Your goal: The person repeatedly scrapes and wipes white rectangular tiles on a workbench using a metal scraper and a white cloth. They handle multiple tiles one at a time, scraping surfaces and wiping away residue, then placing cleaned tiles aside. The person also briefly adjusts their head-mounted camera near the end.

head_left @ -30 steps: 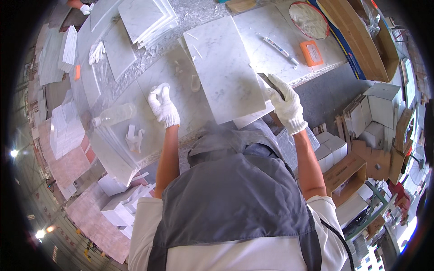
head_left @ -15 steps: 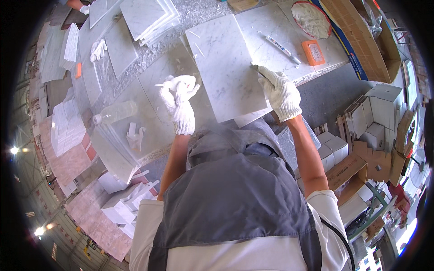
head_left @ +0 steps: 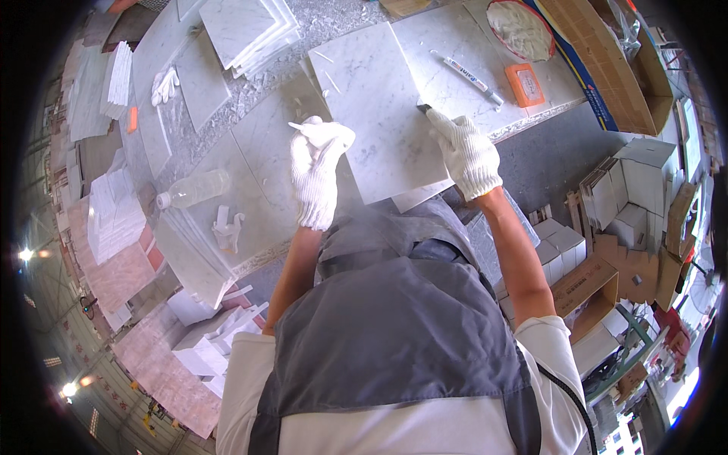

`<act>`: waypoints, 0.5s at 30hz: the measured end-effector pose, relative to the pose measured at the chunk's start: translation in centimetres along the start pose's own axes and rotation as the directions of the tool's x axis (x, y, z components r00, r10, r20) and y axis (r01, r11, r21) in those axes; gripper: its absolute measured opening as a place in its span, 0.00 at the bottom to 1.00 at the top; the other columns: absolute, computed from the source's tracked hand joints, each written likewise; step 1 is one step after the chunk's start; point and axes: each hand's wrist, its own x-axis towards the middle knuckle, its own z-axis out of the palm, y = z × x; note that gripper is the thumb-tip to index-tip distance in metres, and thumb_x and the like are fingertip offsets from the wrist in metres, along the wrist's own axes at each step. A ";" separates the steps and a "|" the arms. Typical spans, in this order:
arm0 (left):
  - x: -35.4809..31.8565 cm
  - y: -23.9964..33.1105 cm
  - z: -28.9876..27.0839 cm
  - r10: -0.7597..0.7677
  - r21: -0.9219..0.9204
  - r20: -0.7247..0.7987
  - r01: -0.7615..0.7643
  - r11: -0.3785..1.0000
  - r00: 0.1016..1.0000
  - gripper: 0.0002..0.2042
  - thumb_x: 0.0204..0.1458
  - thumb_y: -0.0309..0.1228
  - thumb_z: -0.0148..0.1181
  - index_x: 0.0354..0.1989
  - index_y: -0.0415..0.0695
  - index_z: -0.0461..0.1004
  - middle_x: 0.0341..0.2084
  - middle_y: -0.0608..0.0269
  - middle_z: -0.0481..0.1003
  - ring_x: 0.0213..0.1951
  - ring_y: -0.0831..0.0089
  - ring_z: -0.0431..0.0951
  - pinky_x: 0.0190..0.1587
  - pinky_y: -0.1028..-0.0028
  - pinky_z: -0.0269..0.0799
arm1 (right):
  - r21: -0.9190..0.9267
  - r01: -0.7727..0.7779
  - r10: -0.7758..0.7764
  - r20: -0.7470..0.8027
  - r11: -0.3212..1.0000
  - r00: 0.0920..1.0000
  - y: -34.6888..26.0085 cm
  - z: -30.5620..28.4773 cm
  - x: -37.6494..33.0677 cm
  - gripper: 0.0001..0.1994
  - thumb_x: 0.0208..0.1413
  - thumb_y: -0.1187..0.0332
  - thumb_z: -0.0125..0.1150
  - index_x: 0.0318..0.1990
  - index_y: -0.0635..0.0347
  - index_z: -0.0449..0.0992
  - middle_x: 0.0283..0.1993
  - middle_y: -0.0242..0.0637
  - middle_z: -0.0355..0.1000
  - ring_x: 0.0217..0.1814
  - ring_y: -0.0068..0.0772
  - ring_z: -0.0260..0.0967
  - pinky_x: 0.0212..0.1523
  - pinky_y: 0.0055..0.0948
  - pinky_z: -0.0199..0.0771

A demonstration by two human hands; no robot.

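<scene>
A grey-veined white marble tile [head_left: 379,114] lies in front of me on a larger slab, with thin white slivers on its upper left part. My right hand [head_left: 469,155], in a white knit glove, is closed at the tile's right edge. From its fingertips pokes a small dark piece [head_left: 424,108], its kind unclear. My left hand [head_left: 318,171], gloved alike, has curled fingers by the tile's left edge. A thin white tip [head_left: 294,126] sticks out beside them; whether it is a sliver or glove cloth cannot be made out.
A paint marker [head_left: 468,80], an orange block [head_left: 525,84] and a red-rimmed round pad [head_left: 521,32] lie right of the tile. Leftward are a plastic bottle [head_left: 193,189], loose gloves [head_left: 164,86] and stacked tiles [head_left: 246,30]. A cardboard box [head_left: 607,68] stands far right. Another person's arm [head_left: 121,5] shows far left.
My left hand has moved right, up to the tile's left edge. My right hand has shifted slightly left and up, still with the dark piece. The other person's gloved hand has left the view.
</scene>
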 end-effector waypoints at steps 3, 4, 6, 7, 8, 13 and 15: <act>0.0 -0.6 0.2 -0.023 -0.006 0.019 0.023 1.000 1.000 0.21 0.56 0.16 0.61 0.57 0.38 0.63 0.41 0.58 0.76 0.42 0.71 0.79 0.49 0.71 0.77 | -0.015 0.065 -0.065 -0.018 0.998 0.998 0.5 0.0 -1.3 0.21 0.62 0.65 0.53 0.63 0.41 0.73 0.41 0.45 0.73 0.41 0.49 0.76 0.41 0.43 0.77; 0.1 -0.9 0.2 0.000 -0.011 0.053 0.001 1.000 0.999 0.21 0.56 0.16 0.61 0.57 0.39 0.64 0.40 0.59 0.75 0.43 0.71 0.78 0.50 0.70 0.77 | -0.010 0.065 -0.065 -0.014 0.998 0.998 0.6 -0.2 -1.6 0.21 0.62 0.65 0.53 0.63 0.42 0.73 0.41 0.45 0.73 0.41 0.49 0.76 0.41 0.43 0.77; 0.3 -1.4 0.3 0.046 -0.020 0.122 -0.044 0.999 0.991 0.21 0.56 0.16 0.61 0.57 0.40 0.66 0.39 0.61 0.74 0.44 0.71 0.77 0.50 0.70 0.76 | 0.025 0.029 -0.030 0.012 0.999 0.999 0.5 -0.6 -2.1 0.22 0.61 0.66 0.53 0.63 0.42 0.73 0.42 0.45 0.73 0.41 0.49 0.76 0.42 0.42 0.77; 0.5 -1.7 0.4 0.078 -0.043 0.171 -0.072 0.997 0.982 0.20 0.56 0.16 0.62 0.57 0.40 0.67 0.39 0.62 0.74 0.45 0.71 0.77 0.50 0.70 0.76 | 0.054 -0.005 0.003 0.036 0.999 0.999 0.5 -0.9 -2.3 0.22 0.61 0.66 0.54 0.63 0.43 0.73 0.42 0.44 0.74 0.41 0.49 0.76 0.42 0.42 0.77; 0.7 -1.8 0.5 0.110 -0.066 0.218 -0.097 0.993 0.970 0.19 0.56 0.17 0.62 0.56 0.41 0.68 0.38 0.63 0.73 0.46 0.70 0.76 0.50 0.70 0.76 | 0.083 -0.040 0.035 0.062 0.996 0.997 0.3 -1.2 -2.6 0.22 0.61 0.66 0.54 0.63 0.44 0.73 0.42 0.44 0.74 0.41 0.49 0.75 0.43 0.42 0.77; 1.7 -1.7 1.1 0.313 0.583 0.370 -0.480 0.655 0.875 0.17 0.55 0.22 0.63 0.53 0.42 0.72 0.42 0.57 0.78 0.47 0.62 0.78 0.48 0.66 0.75 | 0.294 -0.158 0.169 -0.013 0.943 0.985 0.0 -1.3 -3.8 0.24 0.58 0.71 0.54 0.63 0.45 0.74 0.44 0.45 0.75 0.44 0.46 0.76 0.47 0.37 0.76; 2.1 -1.4 1.6 0.250 0.617 0.425 -0.480 0.623 0.870 0.17 0.55 0.26 0.64 0.54 0.44 0.73 0.44 0.57 0.79 0.48 0.58 0.78 0.49 0.63 0.74 | 0.376 -0.135 0.177 -0.078 0.917 0.981 0.2 -0.8 -4.1 0.23 0.59 0.73 0.55 0.62 0.49 0.75 0.44 0.45 0.77 0.45 0.42 0.77 0.49 0.34 0.76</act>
